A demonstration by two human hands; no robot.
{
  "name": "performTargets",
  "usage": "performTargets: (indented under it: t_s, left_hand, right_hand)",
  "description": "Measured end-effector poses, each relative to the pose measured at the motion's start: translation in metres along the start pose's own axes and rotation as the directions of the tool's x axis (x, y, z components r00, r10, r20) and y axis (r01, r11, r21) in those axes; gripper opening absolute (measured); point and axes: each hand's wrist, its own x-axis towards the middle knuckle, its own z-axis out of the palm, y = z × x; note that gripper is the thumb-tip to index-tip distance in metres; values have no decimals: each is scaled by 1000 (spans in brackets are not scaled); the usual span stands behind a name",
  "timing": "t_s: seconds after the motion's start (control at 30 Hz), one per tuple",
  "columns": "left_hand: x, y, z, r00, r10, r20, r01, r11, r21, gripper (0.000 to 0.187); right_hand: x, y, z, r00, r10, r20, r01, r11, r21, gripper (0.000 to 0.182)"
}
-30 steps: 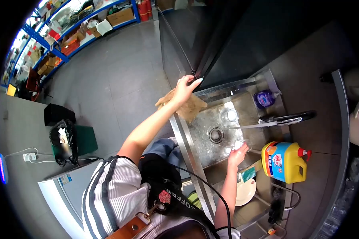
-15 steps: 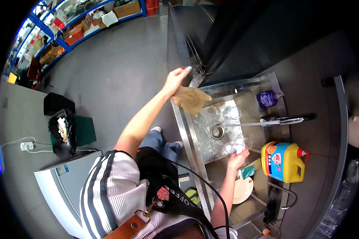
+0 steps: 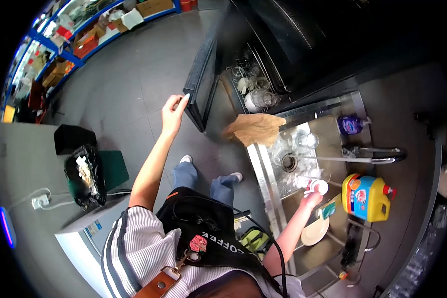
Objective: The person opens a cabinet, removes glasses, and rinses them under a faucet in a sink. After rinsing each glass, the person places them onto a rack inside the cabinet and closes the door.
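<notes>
My left hand [image 3: 172,116] has its fingers curled at the edge of a dark cabinet door [image 3: 202,84], which stands open. Inside the cabinet, cups and glasses [image 3: 258,99] sit on a wire rack. My right hand [image 3: 311,201] grips a whitish cup [image 3: 318,187] over the metal sink [image 3: 274,208]. A brown cloth [image 3: 258,128] drapes over the sink's corner by the cabinet. Beyond the cup, a clear glass [image 3: 309,140] stands near the drain [image 3: 288,162]. A green sponge [image 3: 328,210] and a pale plate [image 3: 315,232] lie close to my right hand.
A faucet [image 3: 382,155] reaches over the sink, with a stream of water beneath its spout. Along the far rim stand a purple bottle [image 3: 351,124] and a yellow jug [image 3: 365,197]. A lined bin [image 3: 87,176] and a white appliance [image 3: 79,238] are on the left.
The cabinet door has swung open with my left hand, exposing the rack. My left hand has moved left, away from the brown cloth. My right hand still holds the cup over the sink.
</notes>
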Motion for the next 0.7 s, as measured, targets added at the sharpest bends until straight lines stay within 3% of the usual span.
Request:
performTargets:
  t_s: [0.07, 0.13, 0.17, 0.2, 0.27, 0.33, 0.37, 0.4, 0.43, 0.5, 0.57, 0.6, 0.67, 0.7]
  left_hand:
    - [12, 2, -19, 977, 208, -49, -200, 971, 132, 17]
    - [23, -4, -38, 972, 236, -16, -231, 960, 157, 13]
    - [24, -11, -46, 993, 120, 2, -120, 987, 109, 14]
    - [27, -12, -53, 986, 169, 9, -169, 977, 130, 15]
    - [34, -3, -68, 997, 5, 77, -18, 986, 163, 19]
    - [38, 4, -74, 917, 396, 42, -376, 827, 419, 25]
    - [40, 9, -73, 812, 581, 59, -520, 672, 527, 28]
    - [35, 20, -67, 747, 665, 32, -586, 634, 505, 38]
    - [28, 11, -54, 678, 734, 36, -688, 616, 384, 41]
    - [15, 16, -15, 596, 723, 349, -800, 573, 177, 31]
    - [-2, 21, 60, 532, 605, 592, -730, 682, -42, 28]
    - [-10, 19, 89, 508, 563, 652, -713, 699, -49, 30]
    - [-18, 4, 130, 469, 369, 803, -741, 659, 130, 29]
    - [-20, -12, 148, 456, 257, 852, -758, 613, 222, 28]
  right_hand:
    - [-10, 4, -13, 987, 157, 32, -160, 945, 285, 32]
    - [-29, 8, -17, 962, 274, 14, -259, 892, 371, 33]
    - [-39, 14, -16, 971, 233, -53, -199, 912, 358, 33]
    - [-46, 21, -20, 976, 204, -79, -161, 916, 368, 32]
    - [-64, 29, -21, 967, 238, -89, -182, 893, 412, 32]
    - [-84, 33, -12, 958, 221, -182, -136, 911, 389, 33]
    - [-93, 33, -11, 960, 237, -150, -155, 895, 419, 34]
    - [-101, 34, -12, 961, 249, -119, -171, 876, 451, 35]
    - [-113, 29, -2, 960, 209, -188, -110, 895, 432, 38]
    - [-112, 39, -17, 968, 180, -173, -85, 889, 451, 38]
    - [-119, 38, -13, 961, 128, -247, -12, 907, 421, 37]
    - [-121, 39, -11, 952, 114, -283, 14, 910, 413, 35]
    - [-129, 32, -19, 973, 157, -170, -62, 883, 465, 36]
    - [-133, 29, -23, 975, 120, -187, -17, 880, 474, 36]
